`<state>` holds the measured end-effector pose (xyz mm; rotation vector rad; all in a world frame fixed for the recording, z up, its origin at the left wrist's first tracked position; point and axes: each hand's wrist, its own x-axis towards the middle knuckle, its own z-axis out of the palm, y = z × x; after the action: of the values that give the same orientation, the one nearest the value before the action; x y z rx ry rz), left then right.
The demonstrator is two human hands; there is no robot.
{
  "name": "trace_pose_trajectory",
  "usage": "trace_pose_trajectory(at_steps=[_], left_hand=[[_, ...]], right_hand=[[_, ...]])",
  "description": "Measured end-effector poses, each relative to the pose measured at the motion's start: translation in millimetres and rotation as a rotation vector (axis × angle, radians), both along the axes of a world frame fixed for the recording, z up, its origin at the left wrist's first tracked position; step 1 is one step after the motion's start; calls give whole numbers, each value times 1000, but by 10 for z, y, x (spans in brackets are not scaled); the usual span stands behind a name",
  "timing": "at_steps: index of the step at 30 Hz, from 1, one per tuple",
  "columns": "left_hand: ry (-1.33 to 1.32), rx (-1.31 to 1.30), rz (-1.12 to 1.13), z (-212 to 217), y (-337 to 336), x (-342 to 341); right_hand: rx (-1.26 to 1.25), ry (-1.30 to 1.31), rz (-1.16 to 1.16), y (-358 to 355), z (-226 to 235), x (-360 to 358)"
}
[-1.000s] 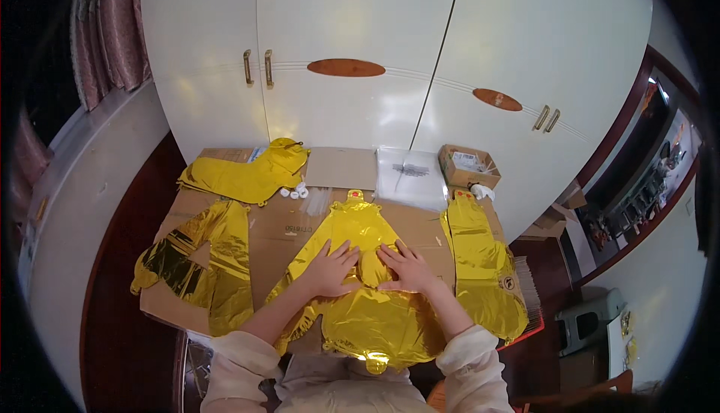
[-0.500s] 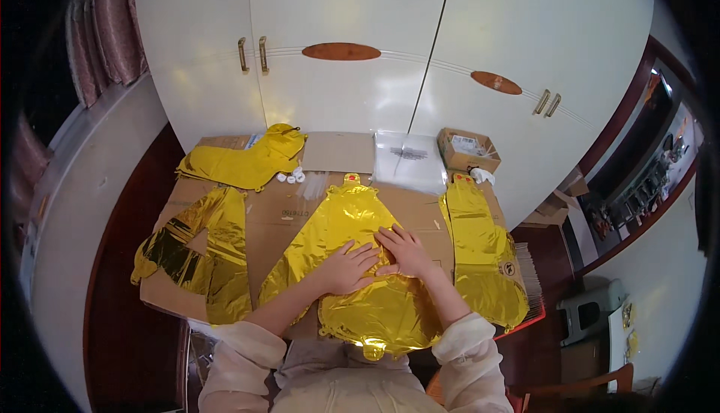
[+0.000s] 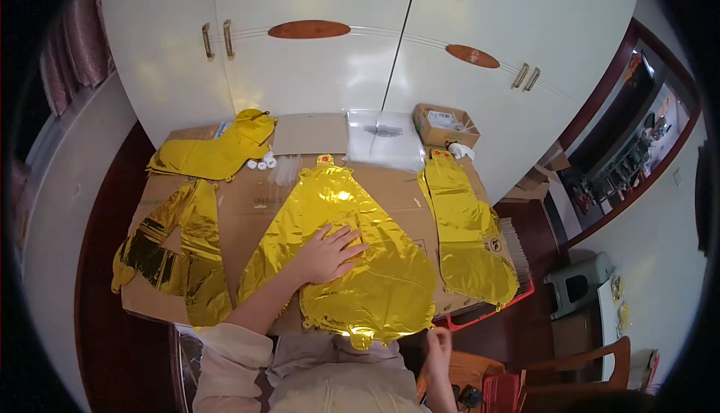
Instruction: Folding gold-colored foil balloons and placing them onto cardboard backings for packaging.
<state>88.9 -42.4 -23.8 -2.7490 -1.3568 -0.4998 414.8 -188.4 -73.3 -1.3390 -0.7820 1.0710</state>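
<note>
A flat gold foil balloon (image 3: 382, 263), wide at the near end and narrow at the far end, lies before me on a cardboard-covered table. My left hand (image 3: 328, 254) rests palm down on its middle, open with fingers spread. At the balloon's near right corner is my right hand (image 3: 439, 349), fingers curled and closed at the corner's edge, seemingly pinching it. Another gold foil balloon (image 3: 204, 225), with a triangular gap, is spread to the left. To the right lies a long gold foil balloon (image 3: 469, 233).
At the back are a gold foil stack (image 3: 214, 154), white rolls (image 3: 262, 162), clear plastic strips (image 3: 285, 171), clear bags (image 3: 384, 139) and a small carton (image 3: 446, 126). White cabinets (image 3: 315, 75) stand behind the table. A wooden chair (image 3: 577, 364) is at the lower right.
My right hand has left the balloon's middle and moved down to its near right corner. My left hand stays on the foil. The whole view has shifted slightly.
</note>
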Motion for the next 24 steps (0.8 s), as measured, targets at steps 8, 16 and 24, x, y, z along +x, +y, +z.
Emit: trace_pose_trajectory(at_steps=[8, 16, 24], left_hand=[[20, 0, -16, -16, 19, -8], [25, -53, -27, 48, -11, -20], [14, -12, -26, 23, -1, -29]], right_hand=[[-152, -16, 281, 146, 354, -303], [302, -1349, 141, 133, 580, -276], [679, -1196, 300, 118, 815, -734]])
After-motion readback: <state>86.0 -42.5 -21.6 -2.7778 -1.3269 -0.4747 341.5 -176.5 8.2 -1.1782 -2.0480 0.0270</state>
